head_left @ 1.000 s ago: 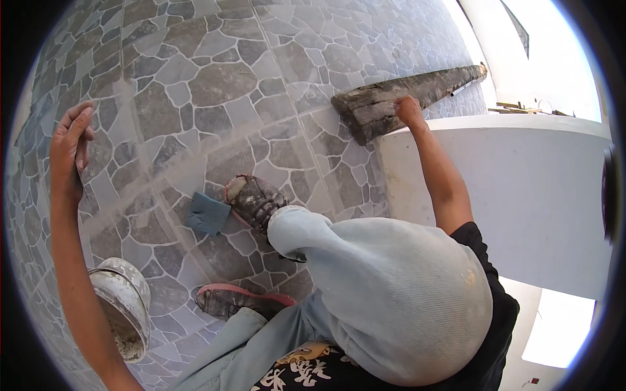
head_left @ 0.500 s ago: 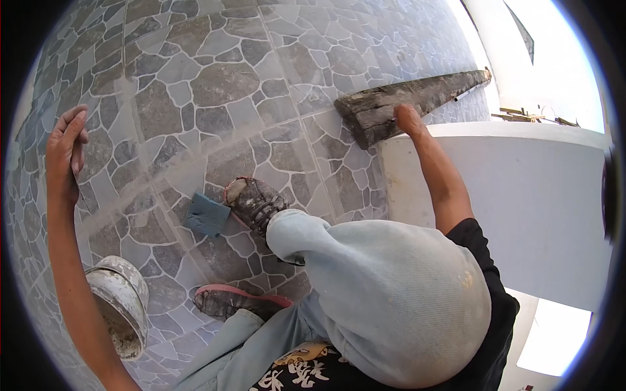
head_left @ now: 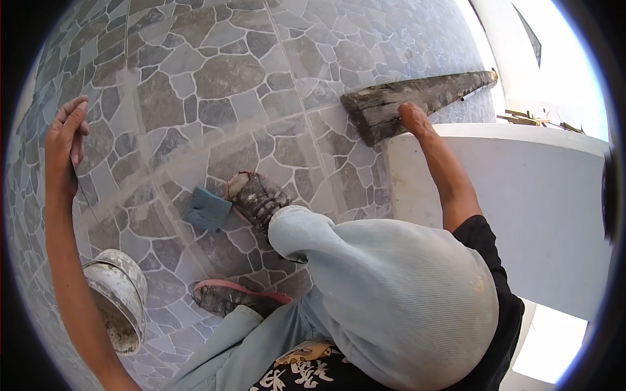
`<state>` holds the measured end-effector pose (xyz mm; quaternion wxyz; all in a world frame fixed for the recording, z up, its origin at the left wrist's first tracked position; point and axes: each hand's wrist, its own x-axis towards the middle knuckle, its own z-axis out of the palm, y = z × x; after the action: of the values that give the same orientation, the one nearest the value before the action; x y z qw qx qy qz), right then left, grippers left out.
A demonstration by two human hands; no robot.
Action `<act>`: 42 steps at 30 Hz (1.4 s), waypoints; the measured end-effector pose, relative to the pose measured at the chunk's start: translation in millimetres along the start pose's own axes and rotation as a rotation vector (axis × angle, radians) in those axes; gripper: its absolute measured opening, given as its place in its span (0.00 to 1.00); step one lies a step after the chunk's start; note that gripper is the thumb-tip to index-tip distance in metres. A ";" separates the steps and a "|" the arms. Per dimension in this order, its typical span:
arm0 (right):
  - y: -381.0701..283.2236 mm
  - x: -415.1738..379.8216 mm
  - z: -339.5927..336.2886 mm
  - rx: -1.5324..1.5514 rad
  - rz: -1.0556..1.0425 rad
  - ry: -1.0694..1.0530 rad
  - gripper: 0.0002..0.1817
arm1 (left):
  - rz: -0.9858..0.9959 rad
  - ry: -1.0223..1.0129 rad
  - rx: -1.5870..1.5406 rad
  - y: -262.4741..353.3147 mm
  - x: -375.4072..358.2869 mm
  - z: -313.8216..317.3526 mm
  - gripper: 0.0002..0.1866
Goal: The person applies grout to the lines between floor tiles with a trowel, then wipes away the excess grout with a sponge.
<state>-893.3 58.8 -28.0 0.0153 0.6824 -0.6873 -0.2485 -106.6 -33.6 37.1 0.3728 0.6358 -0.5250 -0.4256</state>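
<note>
My left hand [head_left: 68, 133] is raised at the left with bent fingers closed on a thin dark strip [head_left: 85, 195], which slants down from the palm and looks like a wire or a blade seen edge-on. Beneath that forearm, a white bucket [head_left: 130, 280] spattered with mortar tips toward me, with greyish matter inside. My right hand [head_left: 415, 119] is curled into a fist over the weathered wooden plank [head_left: 375, 111], close to the corner of a white ledge; its fingertips are hidden. A blue-grey sponge [head_left: 207, 209] lies on the floor touching my shoe [head_left: 255, 197].
The floor [head_left: 228, 78] is stone-patterned tile with pale joints and a dusty seam. At the right runs the low white wall [head_left: 495, 189], with thin wooden scraps [head_left: 525, 118] beyond it. My other shoe [head_left: 228, 298] rests near the bucket.
The view has shifted slightly, so the plank and right arm sit a little further right. The thin strip below my left hand shows more clearly. Both hands keep their pose.
</note>
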 end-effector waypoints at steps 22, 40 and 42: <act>6.7 5.3 7.4 0.224 0.107 0.024 0.07 | -0.032 -0.075 -0.162 1.1 7.8 -6.5 0.18; -147.1 42.2 -119.5 0.358 -0.041 0.449 0.16 | -0.193 0.047 -0.742 -8.3 34.2 -118.0 0.17; -230.4 46.8 -152.1 0.601 -0.296 0.478 0.10 | -0.108 -0.014 -0.965 -20.4 39.8 -147.5 0.16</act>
<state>-627.4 -21.6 6.8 -0.0610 0.7864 -0.6009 0.1293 41.6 -65.3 65.4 0.5991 0.4138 -0.2365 -0.6433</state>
